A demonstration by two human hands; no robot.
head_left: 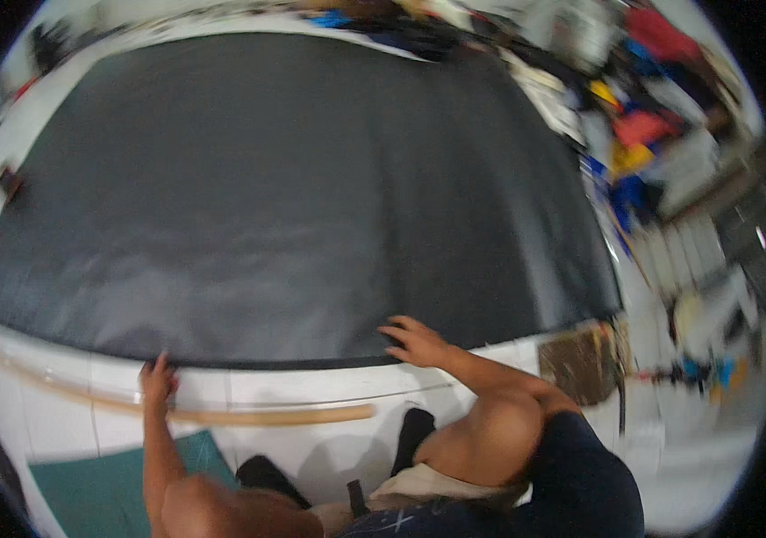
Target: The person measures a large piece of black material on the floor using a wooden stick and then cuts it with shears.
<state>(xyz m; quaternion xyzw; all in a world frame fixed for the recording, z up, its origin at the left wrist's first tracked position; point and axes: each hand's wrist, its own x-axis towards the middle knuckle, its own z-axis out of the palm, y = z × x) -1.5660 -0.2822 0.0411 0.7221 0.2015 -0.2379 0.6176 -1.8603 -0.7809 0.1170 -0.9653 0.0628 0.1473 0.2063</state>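
A large black sheet (293,197) with a smooth, slightly shiny surface lies spread on white floor tiles in front of me. My right hand (414,342) is open on or just over its near edge, fingers apart. Farther left, my left hand (159,381) is at the same edge, blurred; its fingers look stretched out, with no held thing visible. Beneath the left wrist, a long light-brown wooden strip (284,417) runs along the floor, apart from the sheet. Soft creases and bands of reflected light cross the sheet.
A green mat (87,489) lies at lower left beside my knee. A worn brown board (578,363) sits by the sheet's near right corner. Piled coloured materials (643,134) line the right side. A small dark object (9,182) rests at the sheet's left edge.
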